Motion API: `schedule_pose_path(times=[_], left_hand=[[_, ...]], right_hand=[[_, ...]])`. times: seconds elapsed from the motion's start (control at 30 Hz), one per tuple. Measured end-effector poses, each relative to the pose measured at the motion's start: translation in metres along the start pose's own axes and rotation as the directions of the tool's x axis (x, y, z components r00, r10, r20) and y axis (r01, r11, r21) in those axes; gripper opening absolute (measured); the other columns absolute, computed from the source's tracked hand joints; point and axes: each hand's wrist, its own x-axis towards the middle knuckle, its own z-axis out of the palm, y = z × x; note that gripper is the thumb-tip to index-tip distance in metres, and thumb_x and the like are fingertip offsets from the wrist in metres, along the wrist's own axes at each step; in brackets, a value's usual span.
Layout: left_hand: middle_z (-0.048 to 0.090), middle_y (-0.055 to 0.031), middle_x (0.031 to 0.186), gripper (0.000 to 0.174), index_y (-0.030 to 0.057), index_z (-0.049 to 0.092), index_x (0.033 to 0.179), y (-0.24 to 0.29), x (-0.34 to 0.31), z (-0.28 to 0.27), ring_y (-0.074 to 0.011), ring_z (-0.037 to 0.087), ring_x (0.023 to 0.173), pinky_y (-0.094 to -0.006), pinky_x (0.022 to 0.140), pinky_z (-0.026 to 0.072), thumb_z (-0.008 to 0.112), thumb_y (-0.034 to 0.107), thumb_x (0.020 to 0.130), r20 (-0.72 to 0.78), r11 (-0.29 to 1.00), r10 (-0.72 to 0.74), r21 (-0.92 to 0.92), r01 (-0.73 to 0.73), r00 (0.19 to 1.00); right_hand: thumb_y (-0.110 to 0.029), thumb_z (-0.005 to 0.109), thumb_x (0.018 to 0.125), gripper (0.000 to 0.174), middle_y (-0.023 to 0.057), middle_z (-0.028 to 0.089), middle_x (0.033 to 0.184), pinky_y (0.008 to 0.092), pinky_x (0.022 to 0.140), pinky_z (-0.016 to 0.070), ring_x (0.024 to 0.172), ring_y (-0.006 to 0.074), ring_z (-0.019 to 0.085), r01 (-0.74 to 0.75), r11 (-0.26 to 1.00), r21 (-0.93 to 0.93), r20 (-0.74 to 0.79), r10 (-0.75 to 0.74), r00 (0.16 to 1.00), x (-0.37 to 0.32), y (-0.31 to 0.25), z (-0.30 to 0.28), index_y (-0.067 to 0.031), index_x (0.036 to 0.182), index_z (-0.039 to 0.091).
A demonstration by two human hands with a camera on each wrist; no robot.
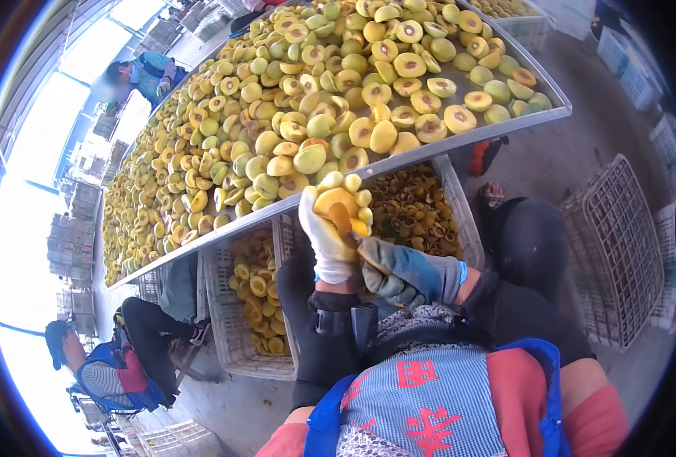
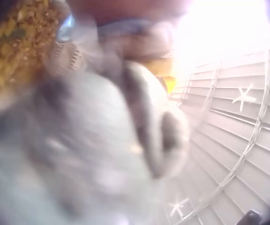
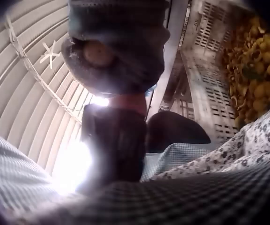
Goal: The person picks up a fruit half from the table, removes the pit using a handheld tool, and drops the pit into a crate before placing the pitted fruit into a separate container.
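In the head view my left hand [image 1: 332, 236], in a pale glove, holds yellow fruit pieces [image 1: 336, 202] in its palm with the fingers curled round them, just off the table's near edge. My right hand [image 1: 403, 274], in a blue-grey glove, is curled beside the left wrist; a brown, narrow thing shows between the two hands, too unclear to name. The left wrist view is blurred, with pale glove fabric [image 2: 92, 145] and a bit of yellow fruit [image 2: 170, 84]. In the right wrist view a dark glove [image 3: 121, 51] fills the top.
Halved fruit lies spread over the metal-edged table [image 1: 429, 156]. Below stand a crate of fruit pieces [image 1: 218, 320] and another crate [image 1: 460, 206]. Stacked crates [image 1: 620, 251] are at the right. One person [image 1: 117, 373] sits at lower left; another [image 1: 151, 76] is across the table.
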Motion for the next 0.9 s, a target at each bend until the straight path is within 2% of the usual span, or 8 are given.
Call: schedule_pose_path(times=[0.17, 0.23, 0.3, 0.37, 0.57, 0.73, 0.83, 0.9], left_hand=[[0.072, -0.0151, 0.108, 0.050, 0.0051, 0.061, 0.123, 0.059, -0.032, -0.013, -0.0273, 0.072, 0.086, -0.0312, 0.066, 0.0589, 0.040, 0.047, 0.105, -0.231, 0.833, 0.377, 0.509, -0.219, 0.897], [0.072, -0.0143, 0.108, 0.044, 0.0053, 0.063, 0.121, 0.090, -0.052, -0.047, -0.0253, 0.072, 0.082, -0.0284, 0.066, 0.0573, 0.045, 0.042, 0.105, -0.237, 0.682, 0.565, 0.673, -0.285, 0.791], [0.069, -0.0194, 0.117, 0.043, 0.0015, 0.064, 0.122, 0.133, -0.067, -0.093, -0.0305, 0.069, 0.097, -0.0354, 0.077, 0.0572, 0.058, 0.038, 0.100, -0.244, 0.385, 0.731, 0.918, -0.090, 0.638], [0.063, -0.0249, 0.127, 0.049, -0.0032, 0.063, 0.125, 0.162, -0.085, -0.118, -0.0367, 0.060, 0.117, -0.0432, 0.096, 0.0507, 0.069, 0.034, 0.092, 0.112, -0.470, 0.826, 0.677, 0.567, 0.552], [0.060, -0.0230, 0.133, 0.059, 0.0009, 0.058, 0.134, 0.153, 0.008, -0.057, -0.0372, 0.055, 0.125, -0.0435, 0.109, 0.0418, 0.074, 0.027, 0.084, 0.387, -0.443, 0.581, 0.888, -0.120, 0.716], [0.069, -0.0167, 0.115, 0.049, 0.0072, 0.066, 0.121, 0.140, 0.108, -0.092, -0.0328, 0.064, 0.111, -0.0386, 0.098, 0.0496, 0.075, 0.021, 0.075, 0.509, -0.652, 0.315, 0.730, -0.207, 0.801], [0.071, -0.0132, 0.109, 0.035, 0.0017, 0.065, 0.120, 0.149, 0.081, -0.064, -0.0234, 0.069, 0.096, -0.0287, 0.083, 0.0547, 0.069, 0.008, 0.086, 0.089, 0.224, 0.385, 0.957, -0.187, 0.919], [0.069, -0.0120, 0.116, 0.029, -0.0011, 0.063, 0.121, 0.145, 0.055, -0.046, -0.0192, 0.067, 0.101, -0.0261, 0.087, 0.0547, 0.066, 0.004, 0.093, -0.030, 0.791, 0.356, 0.542, -0.284, 0.934]], right_hand=[[-0.076, 0.038, 0.096, 0.062, -0.0091, 0.031, 0.055, 0.0213, 0.035, 0.0192, 0.039, 0.0033, 0.023, -0.234, 0.863, 0.448, 0.232, 0.141, 0.963, 0.006, 0.009, -0.033, -0.0166, 0.080, 0.050], [-0.076, 0.042, 0.094, 0.063, -0.0083, 0.034, 0.056, 0.0224, 0.038, 0.0253, 0.041, 0.0045, 0.029, -0.104, 0.986, 0.132, -0.172, 0.126, 0.977, -0.010, -0.017, 0.000, -0.0154, 0.082, 0.052], [-0.075, 0.045, 0.094, 0.062, -0.0078, 0.037, 0.057, 0.0237, 0.040, 0.0292, 0.043, 0.0052, 0.032, -0.104, 0.991, 0.090, -0.291, 0.126, 0.948, -0.008, -0.018, 0.003, -0.0148, 0.083, 0.053], [-0.073, 0.046, 0.095, 0.061, -0.0061, 0.042, 0.059, 0.0255, 0.041, 0.0321, 0.044, 0.0067, 0.036, -0.099, 0.995, 0.033, -0.380, 0.104, 0.919, -0.003, -0.017, 0.004, -0.0140, 0.082, 0.054], [-0.063, 0.045, 0.100, 0.057, -0.0018, 0.051, 0.064, 0.0284, 0.043, 0.0378, 0.046, 0.0105, 0.043, -0.101, 0.984, -0.148, -0.499, 0.014, 0.866, 0.011, -0.019, 0.009, -0.0115, 0.079, 0.058], [-0.058, 0.041, 0.104, 0.053, -0.0012, 0.052, 0.069, 0.0265, 0.045, 0.0397, 0.049, 0.0097, 0.047, 0.021, 0.962, -0.273, -0.500, -0.160, 0.851, 0.019, -0.012, 0.003, -0.0096, 0.091, 0.060], [-0.043, 0.047, 0.107, 0.042, 0.0010, 0.059, 0.076, 0.0256, 0.056, 0.0446, 0.063, 0.0081, 0.052, 0.202, 0.898, -0.391, -0.474, -0.384, 0.792, 0.030, 0.002, -0.006, -0.0050, 0.099, 0.065], [-0.035, 0.054, 0.106, 0.037, 0.0046, 0.067, 0.082, 0.0276, 0.071, 0.0491, 0.081, 0.0072, 0.055, 0.327, 0.786, -0.525, -0.406, -0.568, 0.716, 0.037, 0.011, -0.015, 0.0002, 0.106, 0.067]])
